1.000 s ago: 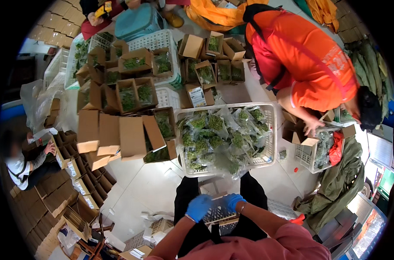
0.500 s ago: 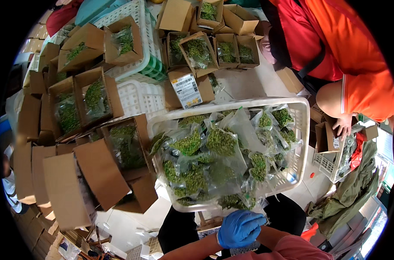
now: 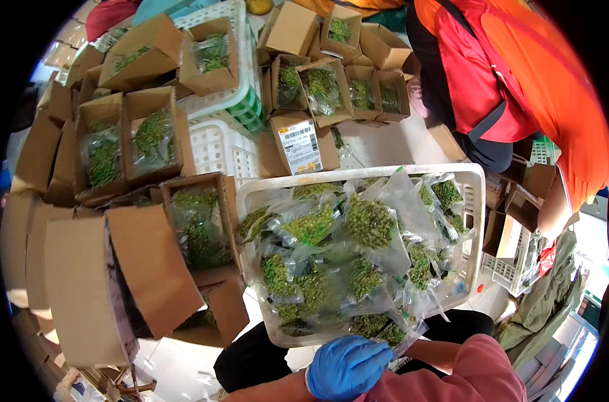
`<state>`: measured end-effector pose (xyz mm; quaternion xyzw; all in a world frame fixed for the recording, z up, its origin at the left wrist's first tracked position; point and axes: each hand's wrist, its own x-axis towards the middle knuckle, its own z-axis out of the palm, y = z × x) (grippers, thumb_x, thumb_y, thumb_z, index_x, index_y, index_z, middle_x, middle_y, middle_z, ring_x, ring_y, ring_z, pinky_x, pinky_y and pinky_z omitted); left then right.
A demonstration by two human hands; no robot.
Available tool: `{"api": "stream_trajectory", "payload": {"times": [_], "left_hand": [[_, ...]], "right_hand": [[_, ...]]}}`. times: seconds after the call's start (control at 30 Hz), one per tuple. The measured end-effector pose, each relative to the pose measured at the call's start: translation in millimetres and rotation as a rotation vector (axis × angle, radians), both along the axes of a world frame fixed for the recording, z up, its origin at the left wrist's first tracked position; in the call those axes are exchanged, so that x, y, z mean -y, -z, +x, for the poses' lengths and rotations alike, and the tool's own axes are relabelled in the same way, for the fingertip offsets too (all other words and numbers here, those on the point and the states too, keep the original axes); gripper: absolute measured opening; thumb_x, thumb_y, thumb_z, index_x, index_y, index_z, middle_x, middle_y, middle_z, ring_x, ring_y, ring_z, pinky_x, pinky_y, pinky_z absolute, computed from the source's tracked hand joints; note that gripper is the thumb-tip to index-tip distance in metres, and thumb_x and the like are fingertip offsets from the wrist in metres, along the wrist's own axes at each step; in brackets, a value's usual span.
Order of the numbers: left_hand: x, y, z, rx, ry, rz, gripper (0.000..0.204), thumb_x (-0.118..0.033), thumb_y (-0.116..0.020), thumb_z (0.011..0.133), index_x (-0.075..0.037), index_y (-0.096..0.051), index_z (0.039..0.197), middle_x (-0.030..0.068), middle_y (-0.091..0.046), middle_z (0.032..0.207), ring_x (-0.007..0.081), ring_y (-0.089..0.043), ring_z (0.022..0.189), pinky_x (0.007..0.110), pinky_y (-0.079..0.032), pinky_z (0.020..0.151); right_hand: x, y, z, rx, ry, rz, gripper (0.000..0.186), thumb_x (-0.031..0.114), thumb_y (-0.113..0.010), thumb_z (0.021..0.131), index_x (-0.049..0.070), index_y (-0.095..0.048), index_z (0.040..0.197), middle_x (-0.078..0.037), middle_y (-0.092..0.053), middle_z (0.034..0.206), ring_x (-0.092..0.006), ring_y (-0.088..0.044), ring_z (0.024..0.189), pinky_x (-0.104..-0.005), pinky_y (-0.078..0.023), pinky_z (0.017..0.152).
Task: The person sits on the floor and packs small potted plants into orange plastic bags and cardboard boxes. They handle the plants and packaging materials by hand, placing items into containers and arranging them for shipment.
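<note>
My left hand [image 3: 348,367], in a blue glove, is closed at the crate's near edge, its fingers pressed together; what they grip is hidden. My right forearm [image 3: 425,352] reaches in behind it, and my right hand is hidden. Just above them sits a white plastic crate [image 3: 474,221] piled with clear bags of green sprigs with small clustered berries [image 3: 371,224]. A bag [image 3: 397,335] at the near edge lies against my left hand's fingertips.
Open cardboard boxes [image 3: 154,261], several holding similar bags, crowd the left and back. Stacked white and green crates [image 3: 241,104] stand behind. A co-worker in orange [image 3: 549,87] bends at the right over small boxes and a crate [image 3: 505,268]. Olive fabric [image 3: 545,308] lies below them.
My gloved hands rose from between my legs to the crate's near edge, the left coming over the right. The co-worker's arm moved. The view tilted, so the crate appears lower.
</note>
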<state>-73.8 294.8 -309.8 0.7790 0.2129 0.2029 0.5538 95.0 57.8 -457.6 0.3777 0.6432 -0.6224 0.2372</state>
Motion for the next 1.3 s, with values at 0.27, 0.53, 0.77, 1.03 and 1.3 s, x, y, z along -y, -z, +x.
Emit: {"api": "stream_trajectory", "payload": {"times": [0.27,0.53,0.77,1.03,1.3], "left_hand": [[24.6,5.4,-17.5,0.181,-0.176,0.395,0.032,-0.009,-0.067,0.067,-0.007,-0.065,0.099,0.0091,-0.065,0.099,0.0278,-0.061,0.073,0.038,-0.052,0.068],[55.3,-8.1,-27.5,-0.001,-0.078,0.604,0.021,-0.012,-0.062,0.076,-0.008,-0.063,0.096,0.0089,-0.064,0.088,0.0295,-0.062,0.075,0.040,-0.048,0.063],[44.3,-5.6,-23.7,-0.007,-0.339,0.539,0.014,-0.016,-0.058,0.079,-0.009,-0.066,0.088,0.0136,-0.064,0.083,0.0339,-0.061,0.074,0.043,-0.049,0.064],[28.0,13.1,-34.0,-0.204,-0.592,0.595,0.056,-0.025,-0.066,0.076,-0.014,-0.052,0.128,0.0215,-0.039,0.137,0.0397,-0.036,0.126,0.049,-0.033,0.102],[-3.5,0.6,-9.2,-0.237,-0.683,0.625,0.073,-0.037,-0.067,0.077,-0.020,-0.038,0.141,0.0208,-0.023,0.148,0.0415,-0.018,0.136,0.057,-0.021,0.107]], "right_hand": [[25.6,35.6,-4.5,-0.040,-0.213,-0.069,0.040,0.038,-0.058,0.078,0.006,-0.068,0.101,-0.019,-0.066,0.100,-0.0353,-0.063,0.094,-0.0449,-0.050,0.079],[24.8,16.6,-36.4,0.148,-0.332,0.147,0.031,0.031,-0.057,0.078,0.006,-0.071,0.091,-0.018,-0.067,0.098,-0.0351,-0.064,0.094,-0.0440,-0.052,0.077],[49.5,-26.2,-47.5,0.356,0.035,0.432,0.029,0.031,-0.060,0.079,0.009,-0.068,0.096,-0.016,-0.066,0.097,-0.0345,-0.064,0.089,-0.0430,-0.052,0.074],[-13.0,-182.9,-59.2,0.250,0.505,1.466,0.058,0.025,-0.067,0.078,0.010,-0.045,0.129,-0.016,-0.047,0.129,-0.0357,-0.048,0.113,-0.0477,-0.041,0.090],[-105.7,-166.7,-41.0,0.490,0.303,1.382,0.104,0.049,-0.078,0.061,0.013,-0.028,0.144,-0.016,-0.020,0.150,-0.0358,-0.024,0.136,-0.0642,-0.018,0.105]]}}
